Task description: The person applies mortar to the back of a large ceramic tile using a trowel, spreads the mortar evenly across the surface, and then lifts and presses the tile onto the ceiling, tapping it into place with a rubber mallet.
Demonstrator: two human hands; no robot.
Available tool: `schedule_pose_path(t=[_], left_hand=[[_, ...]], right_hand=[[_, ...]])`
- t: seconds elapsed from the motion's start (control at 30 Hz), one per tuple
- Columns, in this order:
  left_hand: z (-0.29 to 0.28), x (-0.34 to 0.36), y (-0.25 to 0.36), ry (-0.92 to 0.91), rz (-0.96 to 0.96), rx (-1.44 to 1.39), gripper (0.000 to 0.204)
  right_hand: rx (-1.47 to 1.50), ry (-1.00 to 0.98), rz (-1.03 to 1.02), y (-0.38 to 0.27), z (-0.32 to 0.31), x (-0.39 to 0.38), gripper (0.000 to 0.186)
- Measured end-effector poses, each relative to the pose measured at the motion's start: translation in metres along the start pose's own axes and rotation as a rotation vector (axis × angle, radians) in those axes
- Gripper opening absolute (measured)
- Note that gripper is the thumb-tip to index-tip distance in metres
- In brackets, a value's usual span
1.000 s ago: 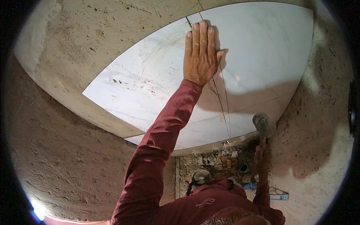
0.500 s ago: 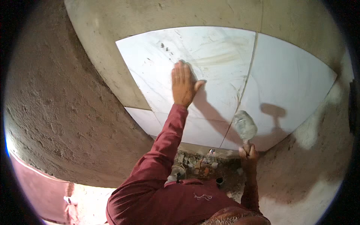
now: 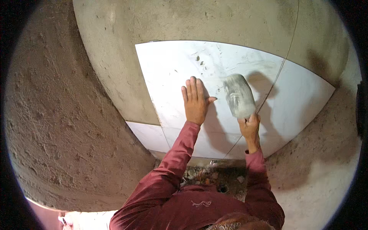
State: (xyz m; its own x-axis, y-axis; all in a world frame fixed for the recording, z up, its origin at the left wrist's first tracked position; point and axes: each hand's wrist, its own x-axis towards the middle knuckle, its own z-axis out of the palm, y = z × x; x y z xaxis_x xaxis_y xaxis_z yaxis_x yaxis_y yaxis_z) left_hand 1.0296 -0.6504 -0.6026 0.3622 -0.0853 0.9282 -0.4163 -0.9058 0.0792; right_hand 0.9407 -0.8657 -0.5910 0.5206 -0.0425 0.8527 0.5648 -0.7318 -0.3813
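A large white, grey-veined tile (image 3: 168, 73) covers part of the wall, with dark smudges on its face. My left hand (image 3: 196, 100) lies flat against this tile, fingers stretched upward and thumb out to the right. In my right hand (image 3: 250, 126) is the handle of a rubber mallet (image 3: 239, 95). Its pale, dust-coated head is over the tile, right of my left hand, casting a shadow to its right. Whether the head touches the tile I cannot tell. Another white tile (image 3: 301, 92) adjoins on the right, across a thin seam.
Bare grey-brown wall (image 3: 214, 23) rises above the tiles. A rough plastered wall (image 3: 57, 115) closes in on the left, another wall (image 3: 322, 153) on the right. Below, rubble (image 3: 203, 176) lies at the wall's foot. A lower white tile (image 3: 147, 134) shows at left.
The mallet has risen in my right hand from low near the seam onto the left tile's area. My left hand stays flat on the tile. The view has shifted somewhat.
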Motion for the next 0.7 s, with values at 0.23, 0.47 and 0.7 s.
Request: schedule_pose_path(t=[0.23,0.47,0.7], left_hand=[[-0.009,-0.003,-0.044,-0.138,0.13,-0.163,0.09],[-0.028,-0.047,-0.158,-0.158,0.121,-0.147,0.085],[-0.035,-0.061,-0.162,-0.214,0.176,-0.232,0.077]], right_hand=[[-0.062,-0.027,0.327,-0.06,0.026,0.015,0.028],[-0.156,-0.072,0.048,-0.074,0.066,-0.024,0.03],[-0.201,-0.094,0.285,-0.086,0.125,-0.023,0.045]])
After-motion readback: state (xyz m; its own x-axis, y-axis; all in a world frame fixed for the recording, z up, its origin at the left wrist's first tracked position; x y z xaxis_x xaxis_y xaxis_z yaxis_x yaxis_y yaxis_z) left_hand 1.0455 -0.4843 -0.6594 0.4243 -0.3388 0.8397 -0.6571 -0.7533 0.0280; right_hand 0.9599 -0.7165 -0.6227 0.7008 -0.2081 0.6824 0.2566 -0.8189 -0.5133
